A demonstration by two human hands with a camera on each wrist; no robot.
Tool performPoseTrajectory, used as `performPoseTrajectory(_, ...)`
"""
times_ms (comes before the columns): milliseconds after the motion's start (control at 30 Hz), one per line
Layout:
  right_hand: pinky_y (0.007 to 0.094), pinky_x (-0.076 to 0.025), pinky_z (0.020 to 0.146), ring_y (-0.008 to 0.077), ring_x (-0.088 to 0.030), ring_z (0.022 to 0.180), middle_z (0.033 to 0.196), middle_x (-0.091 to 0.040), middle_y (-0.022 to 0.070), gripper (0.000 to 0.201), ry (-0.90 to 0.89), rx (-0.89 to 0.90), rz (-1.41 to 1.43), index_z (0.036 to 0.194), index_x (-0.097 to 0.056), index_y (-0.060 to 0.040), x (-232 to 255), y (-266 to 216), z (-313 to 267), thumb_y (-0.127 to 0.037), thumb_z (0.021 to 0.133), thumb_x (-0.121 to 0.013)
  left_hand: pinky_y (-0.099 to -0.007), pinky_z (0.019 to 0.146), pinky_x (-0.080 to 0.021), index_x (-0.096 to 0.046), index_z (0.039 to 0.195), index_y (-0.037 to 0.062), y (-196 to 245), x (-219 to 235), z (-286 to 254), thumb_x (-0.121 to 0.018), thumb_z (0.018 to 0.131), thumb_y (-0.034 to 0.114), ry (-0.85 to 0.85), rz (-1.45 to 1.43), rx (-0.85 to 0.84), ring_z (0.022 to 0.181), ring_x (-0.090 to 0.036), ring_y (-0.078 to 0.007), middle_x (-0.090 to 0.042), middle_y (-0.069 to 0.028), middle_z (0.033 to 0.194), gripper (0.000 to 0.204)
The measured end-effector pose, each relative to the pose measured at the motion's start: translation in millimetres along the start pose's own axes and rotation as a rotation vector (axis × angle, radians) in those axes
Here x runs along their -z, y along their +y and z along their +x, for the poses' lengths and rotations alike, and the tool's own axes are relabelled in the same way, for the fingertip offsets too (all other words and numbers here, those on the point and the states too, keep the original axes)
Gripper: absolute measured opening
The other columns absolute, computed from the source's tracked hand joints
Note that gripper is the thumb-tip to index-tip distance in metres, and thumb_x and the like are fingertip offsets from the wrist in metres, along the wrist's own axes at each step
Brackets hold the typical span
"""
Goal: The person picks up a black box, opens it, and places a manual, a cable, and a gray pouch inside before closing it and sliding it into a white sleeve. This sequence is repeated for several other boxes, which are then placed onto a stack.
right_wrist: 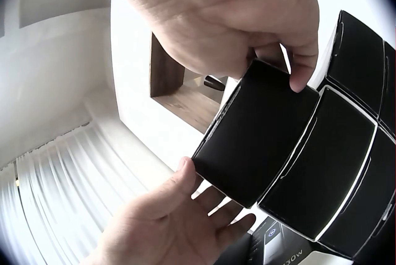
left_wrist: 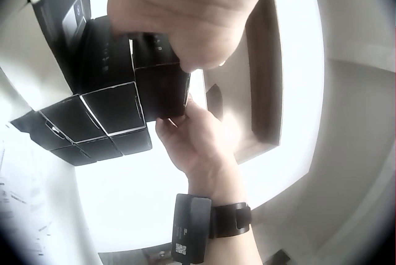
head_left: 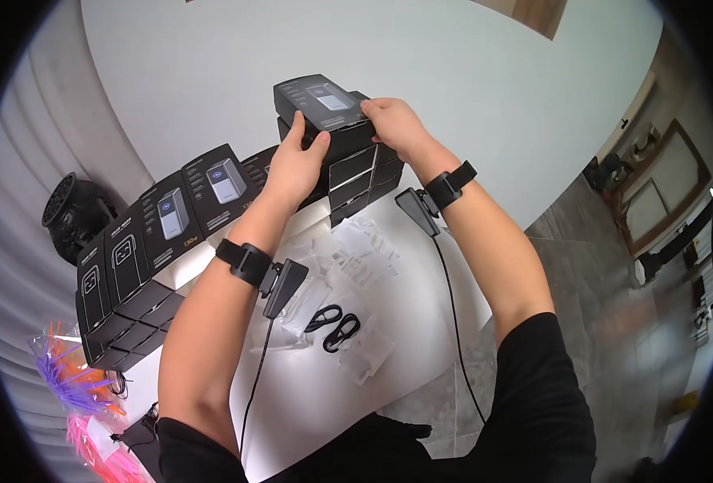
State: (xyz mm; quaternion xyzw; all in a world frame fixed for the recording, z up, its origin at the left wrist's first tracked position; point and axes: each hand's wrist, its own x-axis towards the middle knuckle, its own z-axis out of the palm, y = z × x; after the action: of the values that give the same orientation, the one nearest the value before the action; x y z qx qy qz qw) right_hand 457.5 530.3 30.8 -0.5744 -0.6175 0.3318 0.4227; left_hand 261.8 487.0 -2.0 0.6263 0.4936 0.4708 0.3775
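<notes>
Both hands hold a black product box (head_left: 312,95), printed with a grey device, on top of a stack of similar black boxes (head_left: 352,173). My left hand (head_left: 294,167) grips its near left side, thumb at the front edge. My right hand (head_left: 401,129) holds the opposite end, thumb on the upper edge. In the right wrist view, the box's plain black end (right_wrist: 253,135) sits between the two hands, close against the stacked boxes. From the left wrist view, my left hand (left_wrist: 185,17) covers part of the box.
A longer row of stacked black boxes (head_left: 167,217) runs along the left. White papers and clear plastic (head_left: 364,253) lie on the white table with coiled black cables (head_left: 340,332). Bags of coloured strips (head_left: 75,378) sit at lower left, near a black stool (head_left: 75,213).
</notes>
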Motion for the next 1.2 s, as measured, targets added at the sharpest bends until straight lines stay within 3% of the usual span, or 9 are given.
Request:
performPoseTrajectory(133, 0.0305, -0.052, 0.070, 0.0153, -0.060, 0.083, 0.095, -0.067, 0.0061, 0.038, 0.027, -0.007, -0.007, 0.111, -0.070, 0.0024, 2, -4, 0, -0.031, 0.103, -0.054, -0.0270, 0.097, -0.043, -0.022, 0.159, 0.0023, -1, -6, -2, -0.060, 0.100, 0.031, 0.062, 0.112, -0.078, 0.111, -0.057, -0.0162, -0.062, -0.0124, 0.125, 0.075)
performPoseTrajectory(233, 0.0305, -0.053, 0.071, 0.0154, -0.061, 0.084, 0.095, -0.067, 0.0060, 0.037, 0.017, -0.002, -0.015, 0.111, -0.070, 0.0023, 4, -5, -1, -0.031, 0.102, -0.055, -0.0280, 0.095, -0.046, -0.025, 0.158, 0.0026, 15, -6, -12, -0.062, 0.099, 0.033, 0.010, 0.064, 0.046, 0.107, -0.059, -0.0175, -0.064, -0.0133, 0.122, 0.075)
performPoseTrajectory(333, 0.0306, -0.053, 0.071, 0.0153, -0.061, 0.084, 0.095, -0.067, 0.0057, 0.037, 0.034, -0.004, -0.009, 0.111, -0.071, 0.0022, 5, -5, 1, -0.031, 0.102, -0.056, -0.0290, 0.094, -0.047, -0.027, 0.157, 0.0022, -1, -13, -6, -0.063, 0.098, 0.035, 0.115, 0.170, -0.108, 0.105, -0.061, -0.0193, -0.065, -0.0152, 0.120, 0.077)
performPoseTrajectory(600, 0.0306, -0.051, 0.068, 0.0151, -0.061, 0.081, 0.095, -0.067, 0.0065, 0.038, 0.058, 0.008, 0.063, 0.111, -0.070, 0.0032, 10, -3, 0, -0.030, 0.100, -0.057, -0.0337, 0.096, -0.049, -0.034, 0.154, 0.0000, 2, -14, -17, -0.065, 0.096, 0.038, 0.110, 0.127, -0.124, 0.112, -0.065, -0.0285, -0.065, -0.0233, 0.125, 0.076)
performPoseTrajectory(700, 0.0407, -0.052, 0.084, 0.0295, -0.069, 0.088, 0.096, -0.071, 0.0215, 0.040, 0.457, 0.291, -0.202, 0.109, -0.068, 0.0051, 16, -10, -10, -0.032, 0.098, -0.059, -0.0343, 0.098, -0.049, -0.041, 0.149, -0.0025, 13, -5, -44, -0.067, 0.095, 0.037, 0.126, 0.187, -0.150, 0.117, -0.064, -0.0299, -0.064, -0.0261, 0.127, 0.072)
performPoseTrajectory(767, 0.0370, -0.052, 0.079, 0.0245, -0.068, 0.087, 0.103, -0.071, 0.0159, 0.039, 0.532, 0.408, -0.127, 0.114, -0.067, 0.0023, 23, -24, -27, -0.032, 0.099, -0.058, -0.0357, 0.102, -0.047, -0.047, 0.144, -0.0035, 40, 13, -83, -0.067, 0.097, 0.030, 0.060, 0.003, -0.202, 0.124, -0.059, -0.0283, -0.060, -0.0242, 0.134, 0.061)
performPoseTrajectory(900, 0.0238, -0.046, 0.077, 0.0096, -0.060, 0.097, 0.115, -0.068, 0.0022, 0.031, 0.305, 0.431, 0.284, 0.116, -0.067, -0.0027, 3, -94, -114, -0.028, 0.101, -0.056, -0.0350, 0.110, -0.042, -0.053, 0.137, -0.0021, 74, 60, -157, -0.063, 0.099, 0.015, 0.089, -0.027, -0.330, 0.129, -0.055, -0.0225, -0.060, -0.0160, 0.134, 0.043)
performPoseTrajectory(1033, 0.0228, -0.046, 0.078, 0.0087, -0.060, 0.095, 0.110, -0.067, 0.0019, 0.023, -0.166, 0.484, 0.397, 0.115, -0.067, -0.0042, -44, -120, -184, -0.018, 0.100, -0.057, -0.0358, 0.112, -0.040, -0.054, 0.134, -0.0050, 76, 108, -219, -0.055, 0.100, 0.004, 0.136, -0.107, -0.447, 0.130, -0.054, -0.0220, -0.058, -0.0148, 0.136, 0.035)
performPoseTrajectory(1200, 0.0255, -0.051, 0.072, 0.0092, -0.061, 0.093, 0.103, -0.063, 0.0044, 0.025, -0.717, 0.371, 0.349, 0.120, -0.062, -0.0029, -130, -115, -248, -0.008, 0.095, -0.061, -0.0371, 0.112, -0.040, -0.057, 0.130, -0.0049, 48, 154, -292, -0.051, 0.100, 0.002, 0.312, -0.164, -0.330, 0.129, -0.055, -0.0236, -0.059, -0.0149, 0.137, 0.032)
